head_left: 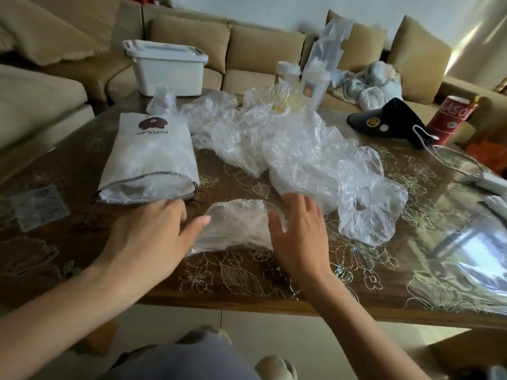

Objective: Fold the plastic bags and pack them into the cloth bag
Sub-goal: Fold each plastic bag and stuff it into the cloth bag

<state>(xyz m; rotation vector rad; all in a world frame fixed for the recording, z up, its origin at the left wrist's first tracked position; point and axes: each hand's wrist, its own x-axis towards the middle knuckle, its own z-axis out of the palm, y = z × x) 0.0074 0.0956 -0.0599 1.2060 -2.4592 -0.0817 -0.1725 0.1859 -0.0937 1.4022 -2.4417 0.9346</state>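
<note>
Both hands are open, with the fingers straight and spread, and neither one pinches anything. The left hand (153,229) has its thumb against the left end of a small, flat, folded clear plastic bag (236,226). The right hand (300,229) lies on the right end of it. This bag sits on the brown wooden table with a shiny flower-print cover (247,272), close to the front edge and between the two hands.

Just beside it, up and to the left, lies the white cloth bag with a drawstring and a brown picture (148,157). Its mouth points at the person and gapes a little, and clear plastic shows inside. The left fingers are right at that mouth; I cannot tell if they touch it.

Behind the folded bag is a big heap of crumpled clear plastic bags (301,149), so I think lots of work is left.

I think the step now is to press this bag flat and slip it in. To do it well, push the air out first, keep the fold tight with one hand, hold the mouth wide with the other, and slide it in flat so it does not pop open.

Farther back are a white plastic box with a lid (167,69), a black cap (389,119), a red can (452,116) and a tan sofa (260,45).
</note>
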